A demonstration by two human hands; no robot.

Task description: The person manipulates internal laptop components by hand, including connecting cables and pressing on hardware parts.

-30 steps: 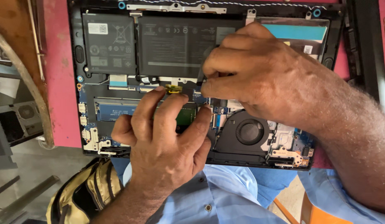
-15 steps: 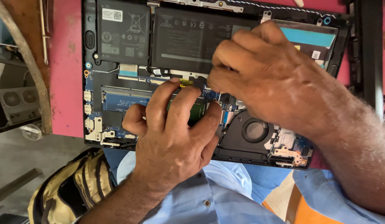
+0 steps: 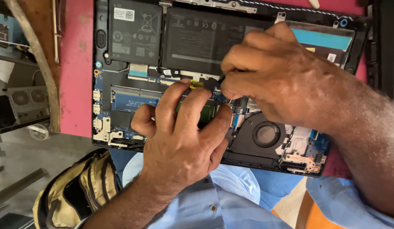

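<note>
Head view: left hand [image 3: 180,140] presses curled fingers on the green memory module [image 3: 204,113] inside the opened black laptop [image 3: 133,80]; right hand [image 3: 282,80] pinches closed beside it, seating step; next needs even pressure.

Light blue buttoned shirt [image 3: 231,199]; bare forearms, no rings or watch.

battery [image 3: 201,38] unobstructed, both hands crowding motherboard [image 3: 133,101]

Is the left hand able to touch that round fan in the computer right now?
Probably yes. The fan lies uncovered just right of the left hand, with nothing between them; the right hand sits above it, not over it.
</note>
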